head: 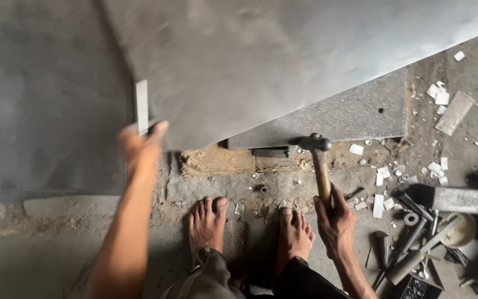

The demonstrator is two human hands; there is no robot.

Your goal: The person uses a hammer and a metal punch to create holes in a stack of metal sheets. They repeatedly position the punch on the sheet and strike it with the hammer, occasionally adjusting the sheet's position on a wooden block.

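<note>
While the left hand grips the near corner of the large metal sheet, the right hand is closed on a hammer.

The sheet runs up and right from the left hand, lying over a grey steel block. The hammer's handle points away from the person, its head just below the sheet's lower edge, beside the block. The right hand is nearer that edge; scattered tools lie right of it.
</note>
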